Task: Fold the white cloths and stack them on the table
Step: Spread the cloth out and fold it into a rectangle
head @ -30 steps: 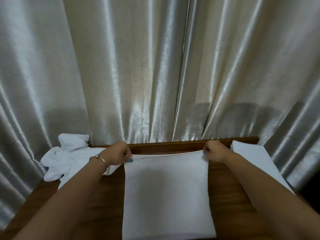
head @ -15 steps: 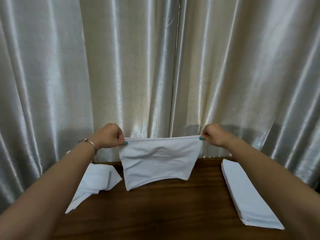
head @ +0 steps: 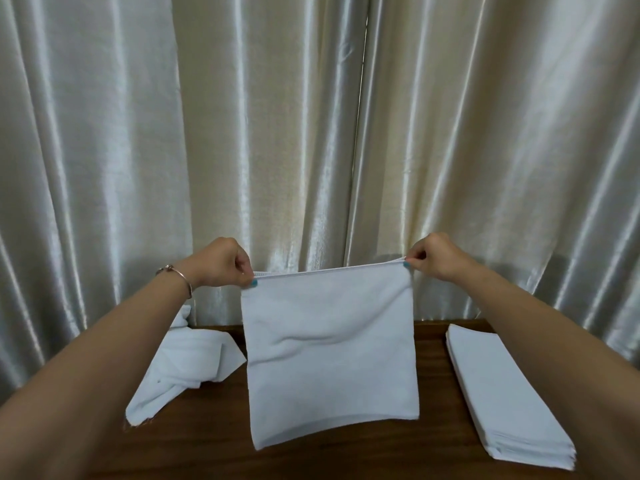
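A white cloth point(head: 329, 355) hangs in the air above the brown table point(head: 214, 441), folded double along its top edge. My left hand point(head: 225, 263) pinches its upper left corner and my right hand point(head: 433, 256) pinches its upper right corner. The cloth's lower edge hangs just over the tabletop. A neat stack of folded white cloths point(head: 498, 400) lies on the table at the right. A loose heap of unfolded white cloths point(head: 187, 365) lies at the left, partly behind my left forearm.
Shiny cream curtains point(head: 311, 133) hang right behind the table's far edge. Bare wood shows in front of the hanging cloth, between the heap and the stack.
Both hands have lifted the cloth off the table and hold it up by its top corners. It now hangs at full length where it was bunched up half a second ago.
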Demonstrator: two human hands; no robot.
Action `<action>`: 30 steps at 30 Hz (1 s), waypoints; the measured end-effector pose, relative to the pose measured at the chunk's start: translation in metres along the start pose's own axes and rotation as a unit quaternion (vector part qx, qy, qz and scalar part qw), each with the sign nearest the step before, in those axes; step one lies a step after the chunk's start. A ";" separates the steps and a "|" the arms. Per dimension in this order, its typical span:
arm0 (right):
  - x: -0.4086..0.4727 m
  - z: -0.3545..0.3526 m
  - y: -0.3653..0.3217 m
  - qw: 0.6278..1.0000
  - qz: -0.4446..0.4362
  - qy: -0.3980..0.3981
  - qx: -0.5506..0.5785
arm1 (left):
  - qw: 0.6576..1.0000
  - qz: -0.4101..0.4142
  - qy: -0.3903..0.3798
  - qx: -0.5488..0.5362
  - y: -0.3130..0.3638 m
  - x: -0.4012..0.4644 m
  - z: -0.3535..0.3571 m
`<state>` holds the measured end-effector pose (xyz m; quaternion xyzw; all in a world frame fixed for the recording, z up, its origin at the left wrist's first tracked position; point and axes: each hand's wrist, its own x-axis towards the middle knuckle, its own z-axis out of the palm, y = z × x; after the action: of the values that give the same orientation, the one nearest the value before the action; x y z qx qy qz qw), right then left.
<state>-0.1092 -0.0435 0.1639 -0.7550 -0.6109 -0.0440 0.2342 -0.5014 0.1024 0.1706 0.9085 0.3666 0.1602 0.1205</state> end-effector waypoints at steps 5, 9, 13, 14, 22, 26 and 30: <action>0.000 0.021 0.013 0.999 0.030 -0.024 0.021 | 1.000 0.011 0.003 -0.021 -0.017 0.016 0.026; 0.012 0.049 0.023 0.997 0.048 0.021 0.061 | 1.000 -0.021 0.006 -0.020 -0.036 0.038 0.053; 0.030 0.074 0.026 0.994 0.067 0.027 0.076 | 0.988 -0.043 0.081 0.127 -0.040 0.067 0.078; 0.033 0.080 0.025 0.997 0.060 0.034 0.042 | 0.982 -0.047 0.102 0.149 -0.039 0.074 0.082; 0.039 0.106 0.029 0.994 0.042 0.100 -0.032 | 0.942 -0.003 0.224 0.249 -0.043 0.097 0.089; 0.021 0.121 0.032 0.996 0.071 0.041 0.028 | 0.965 -0.028 0.174 0.193 -0.054 0.079 0.108; -0.012 0.145 0.041 0.982 0.116 -0.145 0.016 | 0.989 -0.100 -0.102 -0.026 -0.062 0.039 0.141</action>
<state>-0.1059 -0.0013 0.0185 -0.8154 -0.5472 0.1031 0.1584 -0.4604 0.1595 0.0279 0.8754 0.4369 0.0633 0.1967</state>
